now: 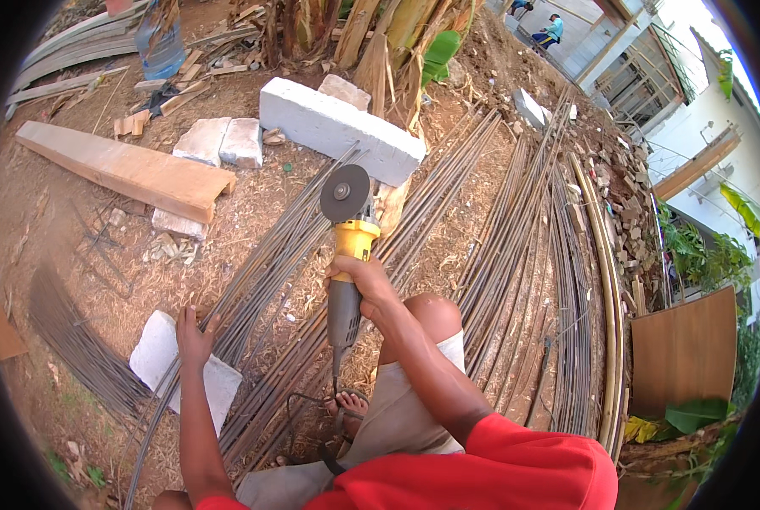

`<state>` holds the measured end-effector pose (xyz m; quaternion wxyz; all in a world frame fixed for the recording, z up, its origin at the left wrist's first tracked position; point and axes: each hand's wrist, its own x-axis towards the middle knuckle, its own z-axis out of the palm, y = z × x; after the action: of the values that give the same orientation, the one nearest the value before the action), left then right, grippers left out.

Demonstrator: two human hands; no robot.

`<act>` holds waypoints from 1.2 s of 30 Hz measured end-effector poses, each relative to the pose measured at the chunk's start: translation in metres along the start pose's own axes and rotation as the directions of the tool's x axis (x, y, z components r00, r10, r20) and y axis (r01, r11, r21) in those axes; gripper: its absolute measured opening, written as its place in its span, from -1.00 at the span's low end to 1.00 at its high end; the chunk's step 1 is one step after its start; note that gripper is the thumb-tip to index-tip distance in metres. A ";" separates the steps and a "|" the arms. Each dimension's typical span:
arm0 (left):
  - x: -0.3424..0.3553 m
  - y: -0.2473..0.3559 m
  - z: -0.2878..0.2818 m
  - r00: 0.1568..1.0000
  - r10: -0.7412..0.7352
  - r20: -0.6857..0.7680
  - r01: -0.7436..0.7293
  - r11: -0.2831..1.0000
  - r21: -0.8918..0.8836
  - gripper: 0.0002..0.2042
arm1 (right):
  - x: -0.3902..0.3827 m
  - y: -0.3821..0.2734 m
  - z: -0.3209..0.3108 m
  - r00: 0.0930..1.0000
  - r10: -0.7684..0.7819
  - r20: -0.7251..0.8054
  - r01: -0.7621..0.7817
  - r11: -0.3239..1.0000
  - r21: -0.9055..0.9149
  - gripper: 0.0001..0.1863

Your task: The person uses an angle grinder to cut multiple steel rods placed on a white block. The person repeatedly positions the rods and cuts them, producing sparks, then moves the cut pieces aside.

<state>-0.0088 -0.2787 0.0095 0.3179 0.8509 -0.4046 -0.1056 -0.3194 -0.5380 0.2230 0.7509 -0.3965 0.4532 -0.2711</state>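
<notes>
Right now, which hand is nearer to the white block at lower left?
Left. The left hand is at the upper edge of the white block; the right hand is farther right, gripping the angle grinder.

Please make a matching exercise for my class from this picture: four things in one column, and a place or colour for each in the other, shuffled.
Column one
1. Angle grinder
2. Left hand
3. Large panel
4. Plastic container

Column two
A. At the thin metal rods, beside a white block
B. Blue, toward the upper left of the view
C. Held in the right hand
D. Brown, toward the lower right of the view

Right pairs: 1-C, 2-A, 3-D, 4-B
</notes>
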 end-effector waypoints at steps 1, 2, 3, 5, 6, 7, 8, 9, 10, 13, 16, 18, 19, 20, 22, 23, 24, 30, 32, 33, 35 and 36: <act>-0.016 -0.011 -0.011 0.994 0.047 -0.094 -0.042 0.998 0.052 -0.43 | 0.003 0.006 0.007 1.000 -0.004 0.008 0.005 1.000 -0.030 -0.72; -0.045 -0.025 -0.027 0.989 0.013 -0.148 0.005 0.992 0.124 -0.46 | 0.005 0.017 0.016 0.999 0.012 0.050 -0.009 0.998 -0.064 -0.71; -0.071 -0.037 -0.039 0.973 0.078 -0.216 -0.055 0.992 0.110 -0.49 | 0.009 0.024 0.024 0.999 0.029 0.040 -0.025 0.994 -0.102 -0.69; -0.111 -0.059 -0.054 0.936 0.104 -0.337 -0.059 0.988 0.141 -0.56 | 0.012 0.038 0.039 0.991 0.073 0.116 -0.055 0.987 -0.150 -0.70; -0.131 -0.068 -0.060 0.941 0.044 -0.336 0.020 0.983 0.185 -0.57 | 0.011 0.045 0.048 0.987 0.090 0.131 -0.067 0.983 -0.168 -0.72; -0.144 -0.076 -0.066 0.927 0.051 -0.373 0.021 0.982 0.188 -0.56 | 0.009 0.050 0.056 0.982 0.116 0.147 -0.084 0.975 -0.205 -0.73; -0.155 -0.083 -0.070 0.931 0.061 -0.360 0.012 0.981 0.196 -0.55 | 0.006 0.056 0.065 0.973 0.132 0.190 -0.085 0.968 -0.237 -0.74; -0.161 -0.089 -0.072 0.931 0.051 -0.362 0.019 0.982 0.187 -0.55 | -0.001 0.063 0.073 0.967 0.130 0.218 -0.078 0.969 -0.233 -0.76; -0.162 -0.093 -0.072 0.931 0.053 -0.362 0.011 0.985 0.172 -0.54 | -0.007 0.069 0.080 0.963 0.126 0.237 -0.057 0.958 -0.280 -0.79; -0.160 -0.101 -0.071 0.942 -0.008 -0.336 0.068 0.984 0.166 -0.55 | -0.024 0.083 0.101 0.954 0.138 0.267 -0.033 0.931 -0.363 -0.82; -0.161 -0.100 -0.067 0.933 -0.047 -0.357 0.111 0.981 0.160 -0.58 | -0.038 0.100 0.117 0.941 0.138 0.307 0.013 0.897 -0.442 -0.82; -0.164 -0.098 -0.062 0.916 -0.051 -0.397 0.121 0.981 0.153 -0.62 | -0.041 0.113 0.122 0.922 0.143 0.359 0.059 0.867 -0.496 -0.84; -0.165 -0.098 -0.060 0.916 -0.078 -0.393 0.147 0.977 0.151 -0.63 | -0.040 0.123 0.124 0.907 0.152 0.393 0.075 0.859 -0.506 -0.81; -0.165 -0.099 -0.057 0.909 -0.054 -0.414 0.139 0.974 0.179 -0.65 | -0.038 0.135 0.125 0.910 0.148 0.386 0.078 0.855 -0.513 -0.81; -0.166 -0.100 -0.050 0.908 -0.087 -0.410 0.192 0.956 0.223 -0.67 | -0.036 0.165 0.120 0.906 0.162 0.392 0.075 0.849 -0.523 -0.82; -0.167 -0.101 -0.046 0.899 -0.094 -0.427 0.187 0.966 0.181 -0.70 | -0.032 0.180 0.118 0.887 0.177 0.426 0.074 0.857 -0.510 -0.83; -0.165 -0.103 -0.042 0.886 -0.058 -0.460 0.137 0.981 0.140 -0.71 | -0.029 0.192 0.113 0.921 0.119 0.372 0.122 0.817 -0.563 -0.84; -0.170 -0.105 -0.043 0.856 0.003 -0.517 0.056 0.993 0.099 -0.71 | -0.020 0.230 0.112 0.876 0.240 0.418 0.076 0.788 -0.611 -0.72; -0.170 -0.107 -0.045 0.888 -0.001 -0.459 0.037 0.997 0.070 -0.71 | -0.017 0.230 0.118 0.880 0.250 0.405 0.065 0.779 -0.624 -0.72; -0.170 -0.108 -0.044 0.873 0.016 -0.487 0.021 0.997 0.070 -0.71 | -0.016 0.231 0.119 0.874 0.247 0.419 0.082 0.774 -0.628 -0.73; -0.169 -0.110 -0.043 0.884 0.014 -0.468 0.016 0.998 0.060 -0.72 | -0.013 0.236 0.123 0.866 0.252 0.432 0.089 0.773 -0.628 -0.75; -0.170 -0.110 -0.042 0.863 0.030 -0.505 0.008 0.997 0.073 -0.72 | -0.013 0.239 0.122 0.861 0.252 0.443 0.090 0.780 -0.619 -0.75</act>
<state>-0.0320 -0.0791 -0.0399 0.3823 0.8576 -0.3155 0.1374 -0.2047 -0.3563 0.0615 0.6807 -0.6566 0.3224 0.0395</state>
